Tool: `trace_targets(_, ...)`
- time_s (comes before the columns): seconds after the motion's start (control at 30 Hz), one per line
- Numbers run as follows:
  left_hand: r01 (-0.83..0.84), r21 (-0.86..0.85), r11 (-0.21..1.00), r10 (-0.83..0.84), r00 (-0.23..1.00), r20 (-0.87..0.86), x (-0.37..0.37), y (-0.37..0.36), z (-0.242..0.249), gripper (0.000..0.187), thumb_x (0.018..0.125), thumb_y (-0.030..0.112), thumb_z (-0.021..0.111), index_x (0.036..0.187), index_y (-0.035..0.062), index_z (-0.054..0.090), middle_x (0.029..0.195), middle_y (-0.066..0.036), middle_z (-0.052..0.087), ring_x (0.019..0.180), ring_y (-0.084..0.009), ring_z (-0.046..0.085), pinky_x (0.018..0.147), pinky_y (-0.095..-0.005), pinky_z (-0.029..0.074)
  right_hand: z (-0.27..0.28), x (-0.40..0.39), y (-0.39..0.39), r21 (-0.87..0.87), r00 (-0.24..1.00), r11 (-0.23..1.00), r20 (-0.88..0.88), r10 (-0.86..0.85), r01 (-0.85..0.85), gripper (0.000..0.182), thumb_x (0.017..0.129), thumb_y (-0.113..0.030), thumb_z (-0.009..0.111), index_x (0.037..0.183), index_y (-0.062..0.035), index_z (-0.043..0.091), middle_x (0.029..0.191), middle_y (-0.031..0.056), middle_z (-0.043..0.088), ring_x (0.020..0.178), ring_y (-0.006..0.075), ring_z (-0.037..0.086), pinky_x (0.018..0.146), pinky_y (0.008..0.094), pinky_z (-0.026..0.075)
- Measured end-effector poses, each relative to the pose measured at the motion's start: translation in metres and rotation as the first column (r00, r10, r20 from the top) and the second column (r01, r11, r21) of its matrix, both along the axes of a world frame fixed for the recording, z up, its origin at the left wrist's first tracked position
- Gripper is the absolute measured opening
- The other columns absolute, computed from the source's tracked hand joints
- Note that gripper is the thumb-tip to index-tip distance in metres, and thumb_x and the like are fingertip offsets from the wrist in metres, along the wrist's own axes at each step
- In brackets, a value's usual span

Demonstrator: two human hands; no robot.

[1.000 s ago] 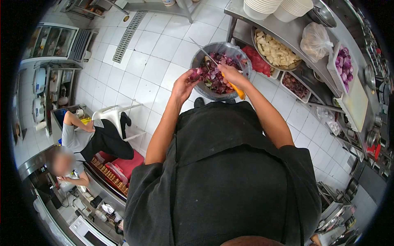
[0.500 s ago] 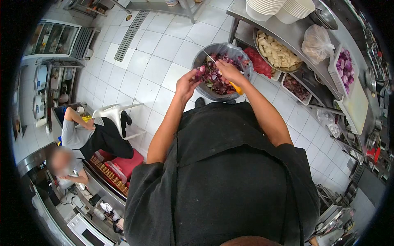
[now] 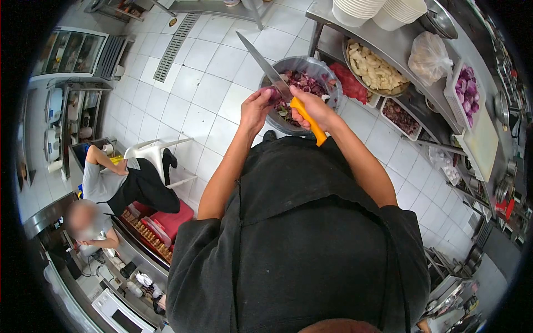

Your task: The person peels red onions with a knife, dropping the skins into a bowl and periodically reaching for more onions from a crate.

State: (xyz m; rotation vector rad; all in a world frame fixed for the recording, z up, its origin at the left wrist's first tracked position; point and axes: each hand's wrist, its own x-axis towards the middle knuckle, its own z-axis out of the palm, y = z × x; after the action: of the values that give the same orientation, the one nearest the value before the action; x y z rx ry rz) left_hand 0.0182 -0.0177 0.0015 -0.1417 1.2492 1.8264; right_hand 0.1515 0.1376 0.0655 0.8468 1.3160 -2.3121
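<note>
My right hand [image 3: 317, 110] grips the yellow handle of a large kitchen knife [image 3: 260, 58], whose broad blade points up and to the left. My left hand [image 3: 254, 112] is closed around a red onion [image 3: 274, 96], mostly hidden by the fingers and the blade. The blade's lower part passes close to the onion; whether it touches cannot be made out. Both hands are above the near left part of a round grey bin [image 3: 334, 83] with a plastic liner. Purple onion skins and trimmings [image 3: 305, 83] lie inside it.
At right, a steel table [image 3: 383, 33] carries stacked white tubs [image 3: 355, 12], a plastic bag [image 3: 429, 55], a basket of peeled red onions [image 3: 467, 91] and a cutting board [image 3: 482, 144]. Below stands a pan of pale cut pieces [image 3: 377, 69]. A seated person [image 3: 111, 177] is at left.
The knife has come up out of the bin and turned, so its blade now shows at full length, pointing up-left. The right wrist has rotated; the left hand has barely moved.
</note>
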Motion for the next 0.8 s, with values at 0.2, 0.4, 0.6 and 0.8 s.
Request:
trace_targets(0.2,0.054,-0.009,0.998,-0.055,0.998,-0.04,0.011,0.008,0.013,0.034,0.089,0.01,0.069,0.117,-0.0055,0.059,0.106,-0.01,0.066,0.097,-0.0197,0.065,0.086,-0.0354,0.053,-0.013,0.0,0.001,-0.059,0.998,0.997,0.029,-0.056,0.058,0.068,0.093,-0.067,0.041,0.061,-0.0079,0.049,0.051,0.002,0.046,0.037,0.0124,0.043,0.035,0.0275,0.035)
trace_targets(0.4,0.098,-0.061,0.993,-0.101,0.994,-0.047,0.01,0.005,0.014,0.033,0.088,0.01,0.069,0.116,-0.0055,0.06,0.106,-0.011,0.067,0.097,-0.0201,0.065,0.086,-0.0357,0.053,-0.016,-0.001,0.002,0.049,0.998,0.997,0.016,-0.064,0.063,0.06,0.095,-0.061,0.043,0.07,-0.0075,0.051,0.056,0.0024,0.049,0.04,0.0113,0.045,0.037,0.0271,0.035)
trace_targets(0.6,0.12,-0.04,0.992,-0.12,0.993,0.003,0.006,0.005,0.013,0.031,0.09,0.013,0.067,0.114,-0.0048,0.06,0.102,-0.011,0.068,0.094,-0.0208,0.066,0.085,-0.0362,0.053,-0.012,-0.004,-0.001,0.131,1.0,0.991,0.001,-0.027,0.027,0.051,0.098,-0.056,0.043,0.085,-0.0077,0.051,0.06,0.0021,0.05,0.042,0.0103,0.046,0.037,0.0264,0.036)
trace_targets(0.8,0.147,-0.095,0.985,-0.147,0.989,0.011,0.002,0.004,0.006,0.029,0.089,0.013,0.065,0.112,-0.0044,0.061,0.103,-0.011,0.067,0.091,-0.0219,0.065,0.084,-0.0367,0.053,-0.018,-0.005,-0.003,0.331,0.997,0.944,-0.077,0.013,0.014,0.052,0.098,-0.055,0.043,0.097,-0.0052,0.056,0.06,0.0023,0.05,0.044,0.0104,0.047,0.039,0.0266,0.038)
